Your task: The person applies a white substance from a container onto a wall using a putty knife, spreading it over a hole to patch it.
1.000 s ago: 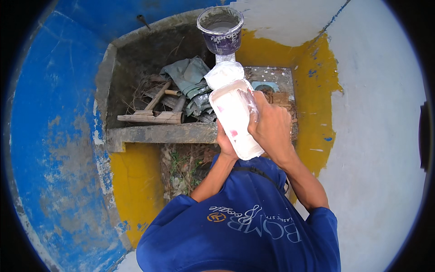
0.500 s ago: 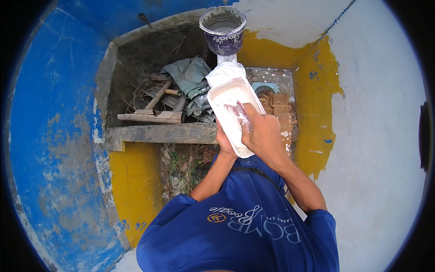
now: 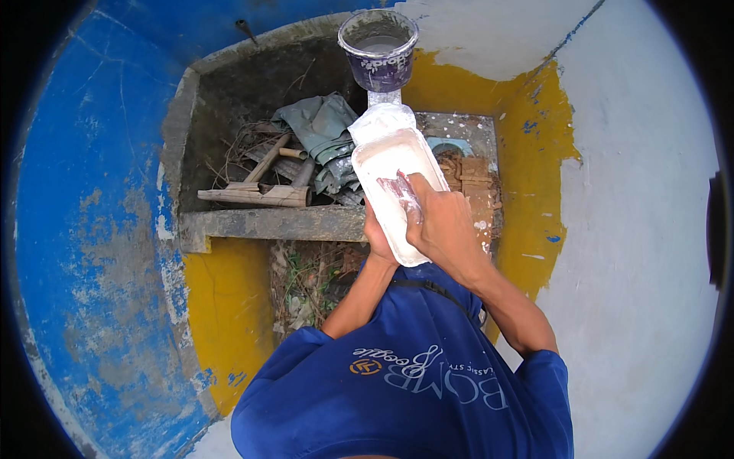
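Observation:
My left hand (image 3: 378,236) grips the underside and left edge of a long white paint tray (image 3: 370,164), most of its fingers hidden beneath. The tray is coated inside with white paint and tilts toward me. My right hand (image 3: 445,222) reaches over the tray's right side, closed on a dark red, paint-smeared tool (image 3: 399,190) that rests in the tray; its exact kind is hard to make out. White crumpled material (image 3: 382,122) lies at the tray's far end. Beyond it stands a purple paint bucket (image 3: 381,70) with greyish liquid inside.
A concrete ledge (image 3: 275,225) on the left bears wood pieces (image 3: 256,196), twigs and a grey-green cloth (image 3: 313,126). Brown debris (image 3: 475,180) lies right of the tray. Blue wall (image 3: 84,229) rises at left, a yellow and white wall (image 3: 634,229) at right. Plants and rubbish (image 3: 302,287) lie below the ledge.
Almost nothing differs; both hands keep their holds, and the tray and the red tool stay nearly in place, with only a slight shift of the whole view.

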{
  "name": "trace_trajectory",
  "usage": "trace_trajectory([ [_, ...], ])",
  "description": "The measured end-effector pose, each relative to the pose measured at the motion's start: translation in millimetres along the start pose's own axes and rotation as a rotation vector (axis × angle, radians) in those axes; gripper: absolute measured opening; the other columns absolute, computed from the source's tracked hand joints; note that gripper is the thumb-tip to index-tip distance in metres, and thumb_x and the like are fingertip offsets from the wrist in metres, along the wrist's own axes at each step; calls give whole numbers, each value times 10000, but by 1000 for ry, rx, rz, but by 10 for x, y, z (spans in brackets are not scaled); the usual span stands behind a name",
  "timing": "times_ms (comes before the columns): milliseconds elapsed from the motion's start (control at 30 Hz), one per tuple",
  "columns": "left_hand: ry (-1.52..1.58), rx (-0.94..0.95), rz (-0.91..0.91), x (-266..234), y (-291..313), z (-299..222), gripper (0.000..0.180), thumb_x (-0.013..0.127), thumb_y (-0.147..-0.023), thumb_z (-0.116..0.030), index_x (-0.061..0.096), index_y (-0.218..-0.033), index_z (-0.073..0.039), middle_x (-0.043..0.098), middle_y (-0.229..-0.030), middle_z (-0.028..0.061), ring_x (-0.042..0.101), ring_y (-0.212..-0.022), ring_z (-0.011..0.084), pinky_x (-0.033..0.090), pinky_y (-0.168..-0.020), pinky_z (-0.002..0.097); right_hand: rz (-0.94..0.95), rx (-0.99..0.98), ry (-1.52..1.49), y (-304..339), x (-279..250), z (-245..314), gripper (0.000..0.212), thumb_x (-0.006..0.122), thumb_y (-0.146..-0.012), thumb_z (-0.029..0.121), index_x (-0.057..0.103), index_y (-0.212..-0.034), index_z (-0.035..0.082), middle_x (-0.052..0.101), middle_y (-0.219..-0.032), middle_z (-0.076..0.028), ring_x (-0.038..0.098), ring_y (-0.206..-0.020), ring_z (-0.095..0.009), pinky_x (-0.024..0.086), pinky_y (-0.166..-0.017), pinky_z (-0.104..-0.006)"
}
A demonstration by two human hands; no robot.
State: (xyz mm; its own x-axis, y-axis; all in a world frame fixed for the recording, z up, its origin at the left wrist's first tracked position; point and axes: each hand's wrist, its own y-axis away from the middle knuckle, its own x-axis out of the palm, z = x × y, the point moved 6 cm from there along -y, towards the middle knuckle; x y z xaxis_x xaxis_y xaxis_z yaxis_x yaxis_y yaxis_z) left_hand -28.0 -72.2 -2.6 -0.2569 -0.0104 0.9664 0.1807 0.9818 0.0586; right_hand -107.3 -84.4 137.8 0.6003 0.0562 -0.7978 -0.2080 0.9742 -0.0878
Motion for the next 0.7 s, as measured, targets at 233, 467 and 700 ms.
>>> trace_trajectory([
  [233,-63,12,-39,29,-3,-26,635,330,-978,-520,319,-1445,-89,425,-1427,96,430,-1293,257,316,-1110,414,-66,16,28,-65,-64,3,324,575,-745,53,529,-1058,-19,587,-609,-255,609,-589,-433,469,-579,-529],
  [467,25,3,-56,15,17,-3,577,363,-946,-348,301,-1462,-97,405,-1439,116,436,-1292,283,345,-1090,452,-30,101,-9,-87,-8,-28,406,559,-738,77,527,-1131,-16,567,-630,-279,581,-620,-469,464,-633,-542],
  [700,36,8,-32,67,16,8,548,374,-953,-265,288,-1465,-89,408,-1432,119,434,-1292,273,347,-1093,442,-33,92,-29,-96,33,-34,393,556,-731,51,519,-1112,-36,568,-637,-297,590,-631,-467,460,-619,-541],
])
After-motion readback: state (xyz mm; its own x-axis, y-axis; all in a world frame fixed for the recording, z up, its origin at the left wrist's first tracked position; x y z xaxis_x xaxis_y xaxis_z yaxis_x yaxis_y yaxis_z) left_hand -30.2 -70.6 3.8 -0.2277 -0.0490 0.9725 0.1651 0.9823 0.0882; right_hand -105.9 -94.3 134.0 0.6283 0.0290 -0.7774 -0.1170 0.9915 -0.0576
